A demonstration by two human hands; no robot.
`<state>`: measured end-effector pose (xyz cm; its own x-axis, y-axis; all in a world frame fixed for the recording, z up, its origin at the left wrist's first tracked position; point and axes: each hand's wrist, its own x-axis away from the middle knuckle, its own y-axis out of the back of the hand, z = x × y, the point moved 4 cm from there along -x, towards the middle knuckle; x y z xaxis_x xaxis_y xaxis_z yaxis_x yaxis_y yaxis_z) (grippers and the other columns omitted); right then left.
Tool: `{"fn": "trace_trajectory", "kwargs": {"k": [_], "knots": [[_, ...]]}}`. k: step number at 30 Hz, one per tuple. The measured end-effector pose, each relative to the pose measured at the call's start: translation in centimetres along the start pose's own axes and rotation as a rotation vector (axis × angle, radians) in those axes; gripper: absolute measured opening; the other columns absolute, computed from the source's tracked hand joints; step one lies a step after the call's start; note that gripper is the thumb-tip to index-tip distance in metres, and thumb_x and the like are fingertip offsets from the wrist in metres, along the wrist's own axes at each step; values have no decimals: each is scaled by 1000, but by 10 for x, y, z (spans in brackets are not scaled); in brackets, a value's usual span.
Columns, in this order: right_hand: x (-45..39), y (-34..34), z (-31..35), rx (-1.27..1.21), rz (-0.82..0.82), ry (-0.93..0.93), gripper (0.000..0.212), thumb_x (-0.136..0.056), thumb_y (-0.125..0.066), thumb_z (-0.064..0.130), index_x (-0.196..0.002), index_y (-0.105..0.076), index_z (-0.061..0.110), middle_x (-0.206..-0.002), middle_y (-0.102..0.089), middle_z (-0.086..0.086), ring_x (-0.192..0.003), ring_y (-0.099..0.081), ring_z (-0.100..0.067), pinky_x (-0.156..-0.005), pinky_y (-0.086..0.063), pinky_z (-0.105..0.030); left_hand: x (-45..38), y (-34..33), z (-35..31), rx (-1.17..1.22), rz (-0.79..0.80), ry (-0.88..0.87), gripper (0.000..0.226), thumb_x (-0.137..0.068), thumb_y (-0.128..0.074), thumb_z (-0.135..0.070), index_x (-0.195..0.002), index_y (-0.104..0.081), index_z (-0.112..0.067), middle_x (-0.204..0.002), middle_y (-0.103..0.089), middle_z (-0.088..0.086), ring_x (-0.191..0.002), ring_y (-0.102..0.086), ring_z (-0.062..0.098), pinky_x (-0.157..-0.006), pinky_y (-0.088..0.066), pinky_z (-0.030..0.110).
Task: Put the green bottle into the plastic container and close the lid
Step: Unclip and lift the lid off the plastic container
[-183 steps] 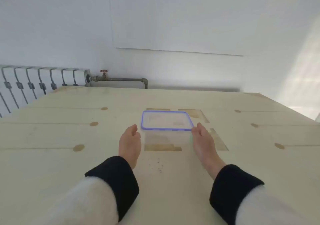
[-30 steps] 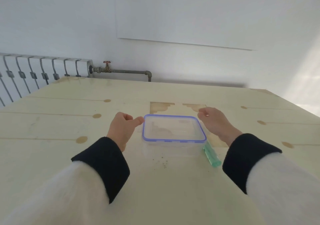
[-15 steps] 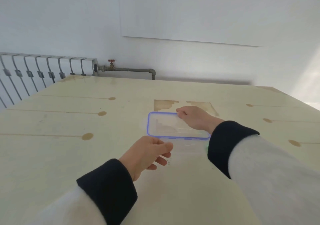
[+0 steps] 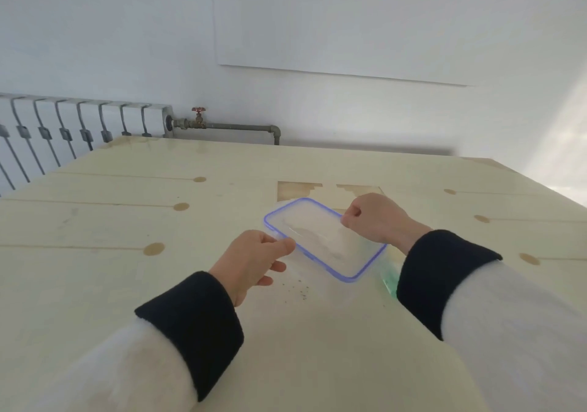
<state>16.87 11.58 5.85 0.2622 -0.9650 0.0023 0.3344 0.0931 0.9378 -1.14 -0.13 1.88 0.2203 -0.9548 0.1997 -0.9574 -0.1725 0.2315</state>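
Lid: the clear rectangular plastic lid with the blue-violet rim (image 4: pixel 324 240) is held tilted between both hands, its long axis running from far left to near right, its near-right corner lowest.
Container: I cannot make out the clear container body under the lid; it is too faint to tell.
Bottle: the pale green translucent bottle (image 4: pixel 390 280) lies on its side just beside the lid's near-right corner, mostly hidden by the right black cuff (image 4: pixel 441 280); which end points where cannot be told.
Left hand: the left hand (image 4: pixel 251 260) pinches the lid's near-left edge between thumb and curled fingers.
Right hand: the right hand (image 4: pixel 376 218) has its fingers curled round the lid's far-right edge.
Surface: the cream-painted wooden surface (image 4: pixel 133 284) shows round knots, bare worn patches (image 4: pixel 297 191) behind the lid, and dark crumbs (image 4: pixel 300 292) just in front of it.
Room: white wall, a grey-white radiator (image 4: pixel 73 125) at far left, a pipe with a red valve (image 4: pixel 198 116).
Edges: the lid sits mid-surface, well apart from the far and right edges, with bare boards all round.
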Motion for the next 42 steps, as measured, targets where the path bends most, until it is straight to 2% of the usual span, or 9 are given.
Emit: {"fn": "trace_trajectory", "kwargs": {"k": [3,10,13,18,24,30,35,38,42], "knots": [[5,1,-4,-4,-8,-38,26,-82,-53,27,-62,-45,13,-66,-47,-3,-59,-44,-20,-59,-40,-30,-7,2,-2,14,-39,1,32,-83,-61,-34,-97,-59,-5,-101,-65,10,-96,-61,20,-78,-51,34],[21,-2,-19,-167,20,-126,29,-84,-57,30,-66,-62,8,-59,-71,-3,-47,-64,-13,-59,-55,-26,-20,-3,-7,15,-57,-3,26,-87,-57,-28,-101,-57,-5,-104,-65,11,-98,-60,23,-83,-50,36],[29,-4,-23,-235,13,-139,25,-84,-58,29,-70,-62,9,-61,-72,-3,-52,-68,-15,-64,-59,-30,-25,-6,-9,13,-55,-3,23,-87,-56,-24,-101,-56,-5,-104,-64,10,-98,-59,23,-83,-50,36],[39,-7,-31,-458,59,-180,21,-87,-58,28,-83,-64,8,-78,-72,-7,-60,-67,-15,-54,-52,-24,-31,-5,-7,31,-34,15,22,-86,-59,-23,-101,-56,-7,-103,-65,9,-97,-60,23,-82,-51,37],[43,-13,-32,-824,201,-291,29,-93,-52,21,-99,-64,-5,-87,-66,-15,-72,-62,-24,-66,-54,-33,-35,1,-6,121,52,95,29,-86,-58,-30,-100,-65,-5,-94,-67,9,-84,-63,24,-68,-52,33],[40,-17,-32,-950,253,-306,20,-90,-56,8,-98,-65,-8,-85,-67,-16,-71,-63,-24,-67,-54,-34,-45,0,0,225,98,192,25,-80,-67,-18,-99,-66,-2,-91,-68,12,-81,-64,25,-64,-54,34],[35,-23,-32,-1042,252,-348,11,-88,-57,3,-85,-64,-6,-79,-65,-16,-69,-61,-25,-65,-54,-34,-51,2,9,337,180,278,20,-79,-67,-13,-95,-64,-2,-77,-65,9,-69,-59,21,-62,-53,30],[33,-27,-32,-1086,287,-382,9,-88,-59,3,-86,-63,-5,-79,-63,-15,-70,-59,-25,-71,-54,-35,-53,2,13,439,260,344,18,-81,-64,-11,-96,-61,-2,-77,-59,9,-68,-53,18,-66,-47,28],[32,-28,-32,-1087,321,-400,9,-88,-58,4,-89,-62,-4,-78,-63,-14,-69,-58,-24,-71,-54,-34,-55,-1,17,520,313,368,15,-84,-59,-10,-97,-61,-1,-73,-56,8,-63,-48,16,-63,-41,26]]}}
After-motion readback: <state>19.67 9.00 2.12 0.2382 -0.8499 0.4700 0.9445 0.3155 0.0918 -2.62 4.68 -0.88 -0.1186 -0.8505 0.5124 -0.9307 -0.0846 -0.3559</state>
